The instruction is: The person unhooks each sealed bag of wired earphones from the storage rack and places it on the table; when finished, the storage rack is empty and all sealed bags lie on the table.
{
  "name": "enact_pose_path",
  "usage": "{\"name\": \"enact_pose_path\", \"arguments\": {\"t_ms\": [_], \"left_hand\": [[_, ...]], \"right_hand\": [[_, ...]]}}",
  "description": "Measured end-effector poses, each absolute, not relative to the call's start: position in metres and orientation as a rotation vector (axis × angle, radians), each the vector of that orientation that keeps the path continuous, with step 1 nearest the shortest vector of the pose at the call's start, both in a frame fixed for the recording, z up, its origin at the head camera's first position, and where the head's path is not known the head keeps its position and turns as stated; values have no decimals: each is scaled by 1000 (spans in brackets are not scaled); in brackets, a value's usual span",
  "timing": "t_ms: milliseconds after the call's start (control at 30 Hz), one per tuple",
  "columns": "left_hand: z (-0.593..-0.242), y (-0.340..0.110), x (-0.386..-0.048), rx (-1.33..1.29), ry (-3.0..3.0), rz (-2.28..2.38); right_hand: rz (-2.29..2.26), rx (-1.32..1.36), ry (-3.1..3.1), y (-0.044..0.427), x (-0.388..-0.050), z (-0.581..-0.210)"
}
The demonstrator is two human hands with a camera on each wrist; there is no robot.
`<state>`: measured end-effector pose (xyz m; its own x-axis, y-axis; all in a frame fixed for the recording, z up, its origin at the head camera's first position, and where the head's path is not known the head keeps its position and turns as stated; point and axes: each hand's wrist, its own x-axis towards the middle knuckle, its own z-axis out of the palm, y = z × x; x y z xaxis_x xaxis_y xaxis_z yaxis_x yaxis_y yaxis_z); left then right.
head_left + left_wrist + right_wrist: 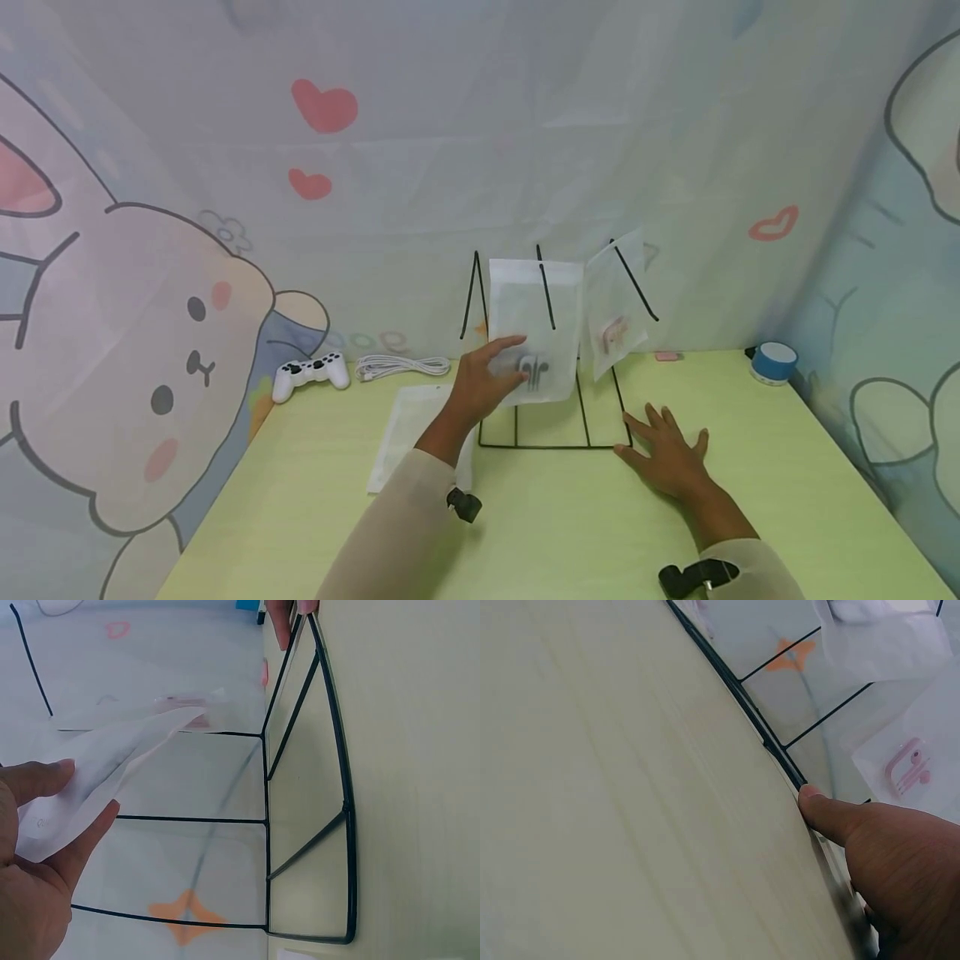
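A black wire rack [551, 447] with three sloping prongs stands on the table. From its middle prong hangs a white packet [536, 292] with white earphones showing through. My left hand [480, 387] holds this packet at its lower left; in the left wrist view the packet [97, 761] lies between thumb and fingers of the hand [37, 862]. On the right prong hangs a tilted packet [618, 292] with pink earphones, also visible in the right wrist view [907, 769]. My right hand [671, 458], fingers spread, touches the rack's front right corner; its thumb rests on the wire.
A flat white packet [405, 425] lies left of the rack. Farther left are a coiled white cable [401, 367] and a white game controller [311, 373]. A small pink item [667, 356] and a blue-and-white round container [774, 362] stand along the back right edge.
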<state>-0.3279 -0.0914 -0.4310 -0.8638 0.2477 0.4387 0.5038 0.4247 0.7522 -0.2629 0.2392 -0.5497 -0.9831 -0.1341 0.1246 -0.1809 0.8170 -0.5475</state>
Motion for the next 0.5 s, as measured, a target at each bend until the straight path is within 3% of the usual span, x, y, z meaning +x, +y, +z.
{"name": "enact_pose_path", "arguments": {"t_ms": [500], "left_hand": [[-428,-96,-303,-637,-2466,-1515]], "right_hand": [[884,263,-2913,240,-265,-553]]}}
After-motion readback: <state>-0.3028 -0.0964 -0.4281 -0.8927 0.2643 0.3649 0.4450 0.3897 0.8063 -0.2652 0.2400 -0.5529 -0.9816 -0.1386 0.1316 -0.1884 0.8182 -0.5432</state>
